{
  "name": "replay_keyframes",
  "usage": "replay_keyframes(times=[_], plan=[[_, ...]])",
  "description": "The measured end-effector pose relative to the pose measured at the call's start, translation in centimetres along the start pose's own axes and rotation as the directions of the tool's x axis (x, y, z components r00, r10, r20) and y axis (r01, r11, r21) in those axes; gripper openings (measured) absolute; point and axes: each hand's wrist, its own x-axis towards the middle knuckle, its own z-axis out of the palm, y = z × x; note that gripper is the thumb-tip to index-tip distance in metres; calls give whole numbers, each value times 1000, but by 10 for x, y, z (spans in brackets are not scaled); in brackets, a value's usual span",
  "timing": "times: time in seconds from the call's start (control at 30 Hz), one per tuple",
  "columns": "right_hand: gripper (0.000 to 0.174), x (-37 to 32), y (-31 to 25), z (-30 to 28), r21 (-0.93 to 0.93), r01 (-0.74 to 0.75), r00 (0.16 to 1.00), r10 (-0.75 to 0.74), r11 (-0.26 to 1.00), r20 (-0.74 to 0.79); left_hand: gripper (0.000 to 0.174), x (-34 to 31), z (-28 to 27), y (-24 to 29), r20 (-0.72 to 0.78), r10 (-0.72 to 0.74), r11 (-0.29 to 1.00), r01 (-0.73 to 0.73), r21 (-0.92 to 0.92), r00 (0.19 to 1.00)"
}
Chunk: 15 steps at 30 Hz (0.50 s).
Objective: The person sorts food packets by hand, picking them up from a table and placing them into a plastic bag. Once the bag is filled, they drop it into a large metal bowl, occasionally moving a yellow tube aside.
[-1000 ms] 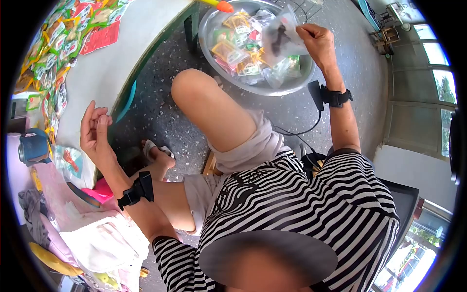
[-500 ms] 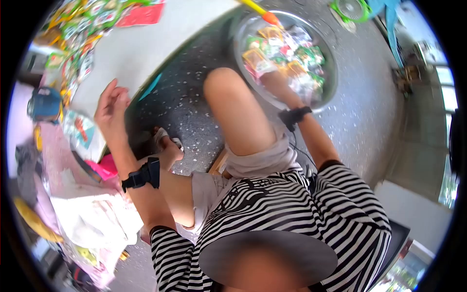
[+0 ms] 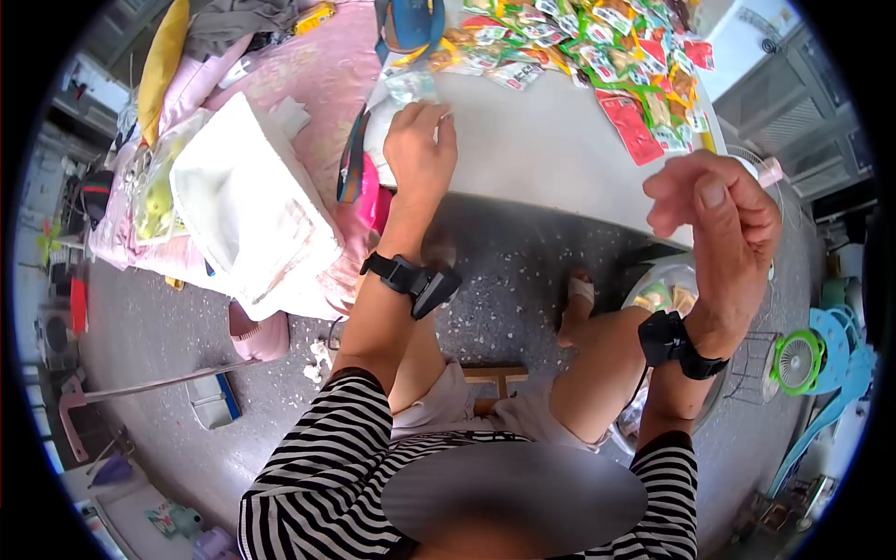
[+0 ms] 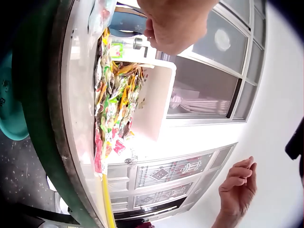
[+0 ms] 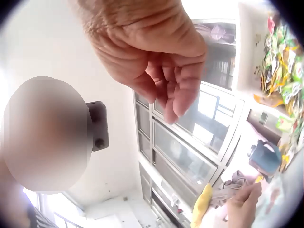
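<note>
My left hand is over the near left part of the white table, fingers loosely bent. Its fingertips overlap the edge of a clear packet in the head view; in the left wrist view this packet lies apart from them. My right hand is raised beyond the table's right edge, its fingers relaxed and curved with nothing between them. Colourful food packets form a heap along the table's far side. Below my right forearm stands a metal basin with more packets, partly hidden by my arm and knee.
A dark blue container stands behind the clear packet. At left, a white cloth-lined basket rests on a pink cover. A green fan is at the right, a dustpan on the floor at left.
My right hand, which held a clear bag over the basin and then reached into it, is now lifted and holds nothing. The view has turned left; my left hand has moved toward the clear packet.
</note>
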Motion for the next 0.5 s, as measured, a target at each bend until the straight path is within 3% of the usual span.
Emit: replay_keyframes(times=[0.07, 0.1, 0.2, 0.37, 0.5], plan=[[24, 27, 11, 16, 33, 21, 999, -22, 999, 45, 17, 4, -1, -15, -50, 79, 982, -69, 178, 996], [24, 38, 25, 20, 57, -9, 996, 4, 998, 93, 17, 5, -5, -14, -6, 1, 976, 0, 218, 1000], [23, 55, 87, 32, 85, -145, 973, 126, 986, 194, 17, 6, -9, -23, -16, -82, 984, 84, 156, 996], [20, 48, 208, 51, -68, -350, 926, 356, 934, 126, 20, 7, -13, -31, -67, -154, 977, 162, 139, 986], [17, 41, 244, 52, -116, -272, 952, 285, 955, 115, 23, 19, -44, -20, -148, -82, 961, 118, 249, 986]])
